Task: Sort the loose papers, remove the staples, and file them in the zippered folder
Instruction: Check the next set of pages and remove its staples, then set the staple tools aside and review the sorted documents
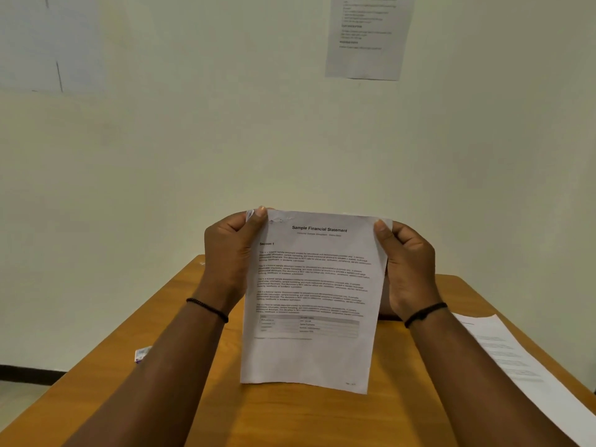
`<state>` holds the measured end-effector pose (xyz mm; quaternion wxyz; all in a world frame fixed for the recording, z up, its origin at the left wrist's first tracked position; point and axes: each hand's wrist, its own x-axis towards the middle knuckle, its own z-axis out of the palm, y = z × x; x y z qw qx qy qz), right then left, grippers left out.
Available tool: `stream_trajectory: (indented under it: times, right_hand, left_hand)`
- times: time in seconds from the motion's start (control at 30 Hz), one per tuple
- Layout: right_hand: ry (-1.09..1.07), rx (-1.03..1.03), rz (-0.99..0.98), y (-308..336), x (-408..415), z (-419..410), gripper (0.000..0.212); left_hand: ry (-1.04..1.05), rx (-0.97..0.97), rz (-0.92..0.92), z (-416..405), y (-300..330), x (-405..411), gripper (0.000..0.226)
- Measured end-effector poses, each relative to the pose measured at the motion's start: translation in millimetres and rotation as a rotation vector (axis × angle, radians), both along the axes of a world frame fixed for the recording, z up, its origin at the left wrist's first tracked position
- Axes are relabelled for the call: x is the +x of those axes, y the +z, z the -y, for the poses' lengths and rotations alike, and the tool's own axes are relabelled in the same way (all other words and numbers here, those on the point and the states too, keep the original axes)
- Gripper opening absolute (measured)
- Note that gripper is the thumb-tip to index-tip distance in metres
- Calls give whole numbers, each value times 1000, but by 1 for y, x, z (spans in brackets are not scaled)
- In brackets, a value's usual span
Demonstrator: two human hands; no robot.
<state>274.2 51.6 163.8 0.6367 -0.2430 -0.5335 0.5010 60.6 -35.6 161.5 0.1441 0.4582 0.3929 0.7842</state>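
I hold a printed document (309,350) headed "Sample Financial Statement" upright above the wooden table (290,421). My left hand (230,253) pinches its top left corner, where the paper is crumpled and folded back. My right hand (408,269) grips the top right edge, thumb on the front. More white printed sheets (529,379) lie flat on the table at the right. No zippered folder is in view.
A small white and purple object (142,353) lies near the table's left edge. A printed notice (367,37) hangs on the pale wall behind the table. A dark thing (385,316) peeks out behind my right wrist.
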Motion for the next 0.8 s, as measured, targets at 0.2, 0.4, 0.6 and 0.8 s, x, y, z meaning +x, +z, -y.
stream_trajectory:
  times: [0.2,0.4,0.6,0.8]
  right_hand:
    - [-5,16,124,20,8,0,9]
    - [137,-215,235,14,7,-5,15]
    - [138,-427,496,-71,-16,-16,29]
    - [216,-546,583,-128,-46,-18,20]
  left_hand:
    - [21,-70,-25,6,15,-8,36]
    - [-33,-299,27,9,-1,-26,46]
    - [-3,-687,217,16,-79,-35,21]
    - [88,-921,314,13,-134,-60,20]
